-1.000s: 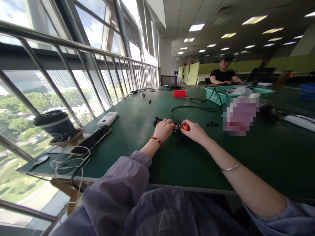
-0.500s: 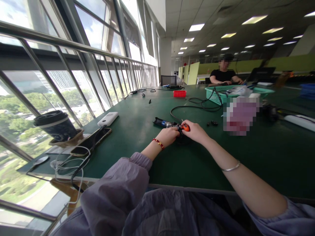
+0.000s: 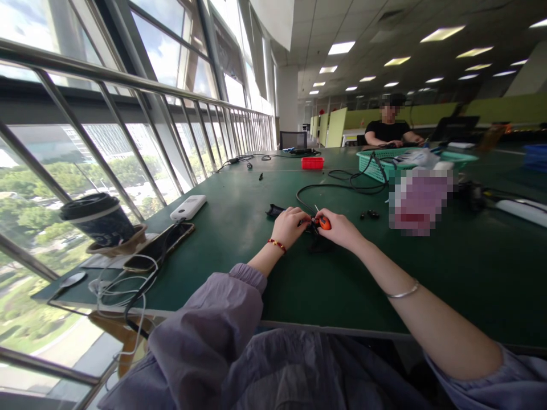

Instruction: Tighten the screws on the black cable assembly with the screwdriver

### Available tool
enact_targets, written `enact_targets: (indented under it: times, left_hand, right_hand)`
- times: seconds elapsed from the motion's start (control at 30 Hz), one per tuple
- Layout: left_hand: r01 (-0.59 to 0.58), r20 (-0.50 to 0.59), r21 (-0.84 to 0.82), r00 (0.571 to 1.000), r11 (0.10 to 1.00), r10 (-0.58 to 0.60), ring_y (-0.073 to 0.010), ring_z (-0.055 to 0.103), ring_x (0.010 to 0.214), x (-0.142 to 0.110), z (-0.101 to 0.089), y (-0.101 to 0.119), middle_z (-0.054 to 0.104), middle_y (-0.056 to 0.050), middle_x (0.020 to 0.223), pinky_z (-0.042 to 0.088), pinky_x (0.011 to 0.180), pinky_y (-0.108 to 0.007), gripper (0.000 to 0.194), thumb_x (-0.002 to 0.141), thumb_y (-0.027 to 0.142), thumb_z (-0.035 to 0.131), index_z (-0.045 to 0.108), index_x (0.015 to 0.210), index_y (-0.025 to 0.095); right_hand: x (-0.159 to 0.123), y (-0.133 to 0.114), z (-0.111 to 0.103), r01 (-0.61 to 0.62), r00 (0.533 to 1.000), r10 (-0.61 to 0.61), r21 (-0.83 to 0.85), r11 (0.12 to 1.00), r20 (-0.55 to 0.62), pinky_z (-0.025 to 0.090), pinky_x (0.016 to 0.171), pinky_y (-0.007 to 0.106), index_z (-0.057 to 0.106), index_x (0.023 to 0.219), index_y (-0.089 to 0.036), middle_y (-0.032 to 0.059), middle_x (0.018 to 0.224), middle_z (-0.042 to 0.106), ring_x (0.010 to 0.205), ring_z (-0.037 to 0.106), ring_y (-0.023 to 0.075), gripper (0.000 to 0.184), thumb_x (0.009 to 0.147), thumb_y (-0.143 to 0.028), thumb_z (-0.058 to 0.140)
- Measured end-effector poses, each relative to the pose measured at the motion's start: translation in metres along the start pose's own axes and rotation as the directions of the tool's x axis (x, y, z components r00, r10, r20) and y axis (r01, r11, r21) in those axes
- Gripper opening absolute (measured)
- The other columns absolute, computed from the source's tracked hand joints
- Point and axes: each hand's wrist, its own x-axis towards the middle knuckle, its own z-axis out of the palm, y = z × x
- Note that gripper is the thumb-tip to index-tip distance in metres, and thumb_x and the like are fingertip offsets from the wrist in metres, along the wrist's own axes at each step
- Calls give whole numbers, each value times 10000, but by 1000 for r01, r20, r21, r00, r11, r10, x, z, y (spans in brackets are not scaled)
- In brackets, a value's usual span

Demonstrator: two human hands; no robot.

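Observation:
My right hand (image 3: 343, 230) is closed around the short orange handle of a screwdriver (image 3: 325, 222); its thin metal shaft sticks up past the fingertips. Beside it, my left hand (image 3: 288, 226) has its fingers bent down onto a black elongated device (image 3: 276, 211). The device's open, shell-like end shows beyond the left knuckles, while its middle lies hidden under that hand. Dark parts fill the small gap between both hands, too small to make out. A black cable (image 3: 325, 185) curves away behind the hands.
Several small black pieces (image 3: 370, 214) lie right of my hands. Farther back stand a red box (image 3: 312, 163) and a green basket (image 3: 371, 165). To the left are a phone (image 3: 160, 247), white power bank (image 3: 188, 207) and paper cup (image 3: 100, 219). A person (image 3: 388, 132) sits across the table.
My left hand slid toward me half a second ago, baring the device's blue inner part, then moved back up over it. My right hand has kept the screwdriver in nearly the same place.

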Motion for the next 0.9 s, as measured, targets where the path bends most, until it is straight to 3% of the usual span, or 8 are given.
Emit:
enact_targets:
  times: [0.5,0.67,0.9]
  left_hand:
    - [-28,4,-35,1000,999,28,-177,573,909,1,6,-8,679,-10,908,456,807,-288,77,841,196,624,698,853,212]
    - [-108,45,68,993,992,105,-182,557,922,1,5,-8,658,-23,941,434,805,-299,141,883,248,571,711,895,234]
    - [-268,132,160,960,950,248,-196,537,1001,-1,-10,-8,615,-52,1083,407,881,-337,263,912,250,507,701,1080,306]
  right_hand:
    - [0,-1,1,-18,1000,18,35,999,3,425,667,274,579,1018,-236,61,971,684,876,629,228,239,784,-277,556]
    - [-1,-3,-3,-7,979,27,99,995,-200,429,651,273,607,957,-239,54,909,690,807,631,211,193,829,-346,512]
    - [-10,-12,-23,83,850,90,300,950,-520,414,564,248,562,879,-217,18,691,625,563,571,150,215,838,-410,474]
